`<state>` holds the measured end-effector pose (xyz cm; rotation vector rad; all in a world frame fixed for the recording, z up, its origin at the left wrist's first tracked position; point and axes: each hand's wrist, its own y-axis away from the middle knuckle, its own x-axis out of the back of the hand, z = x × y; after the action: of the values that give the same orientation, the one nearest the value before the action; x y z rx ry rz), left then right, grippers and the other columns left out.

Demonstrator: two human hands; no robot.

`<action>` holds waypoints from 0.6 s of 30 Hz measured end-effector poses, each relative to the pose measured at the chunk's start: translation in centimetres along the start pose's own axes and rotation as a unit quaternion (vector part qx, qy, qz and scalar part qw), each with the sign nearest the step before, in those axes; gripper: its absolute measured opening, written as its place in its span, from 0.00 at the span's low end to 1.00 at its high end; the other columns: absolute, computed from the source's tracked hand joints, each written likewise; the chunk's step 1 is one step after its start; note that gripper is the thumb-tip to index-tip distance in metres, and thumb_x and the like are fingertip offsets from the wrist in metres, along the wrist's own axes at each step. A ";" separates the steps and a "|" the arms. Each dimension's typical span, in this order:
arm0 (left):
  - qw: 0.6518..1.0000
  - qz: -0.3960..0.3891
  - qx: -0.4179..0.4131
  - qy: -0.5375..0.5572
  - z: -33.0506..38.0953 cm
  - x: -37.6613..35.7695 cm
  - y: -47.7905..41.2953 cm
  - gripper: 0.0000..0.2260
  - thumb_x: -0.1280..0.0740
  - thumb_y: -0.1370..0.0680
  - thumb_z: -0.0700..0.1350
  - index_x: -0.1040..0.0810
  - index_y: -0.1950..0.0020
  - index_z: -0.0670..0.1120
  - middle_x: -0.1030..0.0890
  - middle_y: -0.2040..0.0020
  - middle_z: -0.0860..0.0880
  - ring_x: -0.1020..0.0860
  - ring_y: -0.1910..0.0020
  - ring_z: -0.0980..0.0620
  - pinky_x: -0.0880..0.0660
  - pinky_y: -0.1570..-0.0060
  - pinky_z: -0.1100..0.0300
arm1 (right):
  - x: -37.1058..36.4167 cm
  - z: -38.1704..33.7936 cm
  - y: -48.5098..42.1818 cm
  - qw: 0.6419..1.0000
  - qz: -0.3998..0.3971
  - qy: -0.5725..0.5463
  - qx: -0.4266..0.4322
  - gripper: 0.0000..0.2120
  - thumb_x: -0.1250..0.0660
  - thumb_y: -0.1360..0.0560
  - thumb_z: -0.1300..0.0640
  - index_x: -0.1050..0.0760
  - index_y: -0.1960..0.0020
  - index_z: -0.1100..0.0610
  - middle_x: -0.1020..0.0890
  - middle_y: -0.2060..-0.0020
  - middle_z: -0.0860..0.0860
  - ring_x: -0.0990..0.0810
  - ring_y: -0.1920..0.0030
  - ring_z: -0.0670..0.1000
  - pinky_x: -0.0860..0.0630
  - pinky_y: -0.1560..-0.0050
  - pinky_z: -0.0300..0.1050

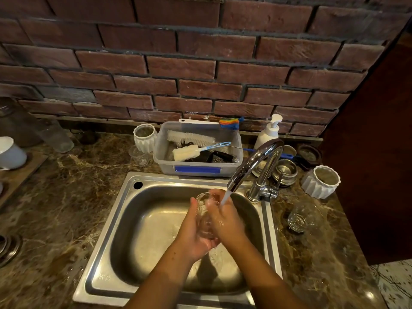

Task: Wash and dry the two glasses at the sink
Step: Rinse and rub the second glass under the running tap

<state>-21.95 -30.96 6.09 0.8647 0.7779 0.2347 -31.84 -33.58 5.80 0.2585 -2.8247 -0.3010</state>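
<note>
A clear glass (204, 216) is held over the steel sink (142, 219) between both hands. My left hand (194, 233) cups it from below and the left. My right hand (223, 217) wraps it from the right, fingers at its rim. Water runs from the chrome faucet (254, 166) onto my right hand and the glass. A second clear glass (299, 217) stands on the marble counter to the right of the sink, apart from both hands.
Behind the sink stands a plastic tub (198, 168) with brushes, next to a soap pump bottle (268, 132). White ribbed cups (145, 137) (321, 181), steel bowls (285, 171) and a small glass (139, 155) sit along the back. A dark cabinet (374, 152) closes off the right.
</note>
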 end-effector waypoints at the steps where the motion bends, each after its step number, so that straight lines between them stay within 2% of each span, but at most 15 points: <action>1: 1.000 -0.001 -0.002 -0.020 0.3 0.0 -0.1 0.30 0.39 0.21 0.66 0.20 0.36 0.42 0.15 0.43 0.37 0.19 0.40 0.38 0.20 0.47 0.44 | 0.0 0.1 0.4 0.998 0.003 0.046 0.034 0.15 0.35 0.20 0.48 0.29 0.36 0.49 0.19 0.47 0.47 0.18 0.46 0.45 0.23 0.53 0.33; 3: 0.997 0.009 -0.016 -0.081 0.6 0.0 -0.2 0.29 0.43 0.19 0.65 0.22 0.34 0.43 0.16 0.41 0.37 0.18 0.41 0.38 0.19 0.51 0.43 | 0.3 0.0 0.4 0.991 0.031 0.108 0.066 0.19 0.32 0.23 0.45 0.30 0.35 0.48 0.21 0.44 0.46 0.20 0.45 0.44 0.22 0.47 0.39; 5: 0.990 0.009 -0.024 -0.140 0.9 0.1 -0.2 0.28 0.46 0.18 0.64 0.25 0.31 0.45 0.18 0.38 0.38 0.19 0.40 0.37 0.20 0.44 0.39 | 0.8 -0.4 0.2 0.977 0.055 0.182 0.099 0.16 0.33 0.23 0.42 0.27 0.40 0.50 0.19 0.47 0.47 0.20 0.48 0.44 0.22 0.48 0.40; 7: 0.984 0.003 -0.023 -0.177 1.1 -0.1 0.1 0.26 0.46 0.18 0.66 0.24 0.32 0.50 0.17 0.39 0.41 0.19 0.41 0.37 0.24 0.39 0.36 | 1.1 -1.0 0.0 0.948 0.055 0.265 0.170 0.13 0.38 0.20 0.41 0.27 0.46 0.50 0.17 0.53 0.48 0.18 0.53 0.46 0.22 0.53 0.41; 8: 0.983 0.001 -0.023 -0.182 1.3 -0.2 0.5 0.25 0.45 0.19 0.67 0.22 0.34 0.53 0.15 0.42 0.42 0.19 0.41 0.38 0.24 0.38 0.36 | 1.0 -1.1 -0.2 0.930 0.048 0.306 0.196 0.14 0.40 0.19 0.41 0.26 0.46 0.51 0.17 0.54 0.49 0.18 0.54 0.48 0.22 0.55 0.43; 10: 0.987 -0.010 -0.008 -0.160 1.2 -0.3 0.9 0.26 0.42 0.22 0.68 0.20 0.38 0.50 0.13 0.49 0.43 0.18 0.43 0.40 0.23 0.40 0.41 | 0.9 -1.5 -0.6 0.915 0.052 0.332 0.223 0.17 0.42 0.18 0.42 0.24 0.46 0.54 0.17 0.58 0.52 0.18 0.57 0.52 0.24 0.58 0.44; 11: 0.990 -0.017 0.000 -0.143 1.0 -0.2 1.0 0.28 0.40 0.23 0.68 0.21 0.38 0.47 0.13 0.49 0.42 0.18 0.43 0.41 0.23 0.41 0.44 | 0.8 -1.7 -0.9 0.917 0.063 0.323 0.226 0.17 0.42 0.18 0.44 0.22 0.47 0.56 0.18 0.60 0.53 0.19 0.58 0.53 0.24 0.59 0.45; 13: 0.993 -0.027 0.007 -0.117 0.4 0.0 0.9 0.32 0.39 0.25 0.69 0.20 0.38 0.44 0.14 0.46 0.40 0.19 0.40 0.42 0.24 0.42 0.48 | 0.5 -1.2 -1.8 0.922 0.089 0.312 0.213 0.14 0.34 0.21 0.49 0.20 0.49 0.60 0.19 0.62 0.53 0.18 0.62 0.56 0.24 0.62 0.44; 14: 0.994 -0.032 0.009 -0.105 0.2 0.2 0.9 0.33 0.39 0.26 0.70 0.18 0.39 0.42 0.14 0.46 0.40 0.20 0.41 0.43 0.24 0.45 0.49 | 0.4 -1.0 -2.3 0.944 0.122 0.253 0.173 0.13 0.30 0.22 0.50 0.20 0.49 0.61 0.18 0.61 0.54 0.18 0.63 0.55 0.24 0.64 0.42; 15: 0.995 -0.036 0.013 -0.096 0.1 0.3 0.8 0.35 0.38 0.27 0.71 0.17 0.41 0.41 0.15 0.46 0.39 0.20 0.44 0.43 0.24 0.48 0.51 | 0.4 -1.3 -2.3 0.974 0.139 0.150 0.097 0.13 0.30 0.22 0.50 0.20 0.50 0.60 0.17 0.59 0.54 0.18 0.63 0.52 0.25 0.65 0.38; 16: 0.996 -0.037 0.019 -0.085 0.0 0.4 0.7 0.36 0.37 0.28 0.71 0.16 0.43 0.40 0.15 0.47 0.38 0.20 0.48 0.44 0.24 0.51 0.53 | 0.4 -1.8 -2.2 0.993 0.120 0.017 0.012 0.12 0.32 0.21 0.49 0.21 0.53 0.58 0.16 0.59 0.53 0.18 0.63 0.48 0.25 0.65 0.35; 17: 0.997 -0.037 0.023 -0.068 -0.1 0.4 0.6 0.36 0.36 0.29 0.71 0.15 0.43 0.39 0.16 0.47 0.38 0.20 0.50 0.44 0.23 0.52 0.53 | 0.5 -2.3 -2.0 0.991 0.105 -0.077 -0.028 0.10 0.34 0.19 0.52 0.23 0.57 0.56 0.17 0.61 0.51 0.19 0.63 0.46 0.23 0.62 0.35; 18: 0.998 -0.033 0.024 -0.050 -0.2 0.4 0.5 0.36 0.35 0.28 0.71 0.15 0.43 0.39 0.16 0.45 0.37 0.20 0.49 0.44 0.23 0.48 0.52 | 0.5 -2.4 -2.0 0.983 0.103 -0.144 -0.045 0.11 0.36 0.19 0.56 0.25 0.60 0.54 0.18 0.63 0.50 0.19 0.61 0.46 0.21 0.55 0.39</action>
<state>-21.78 -30.30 6.18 0.8870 0.7195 0.1138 -31.29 -36.01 7.76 -0.1079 -3.0752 -0.4506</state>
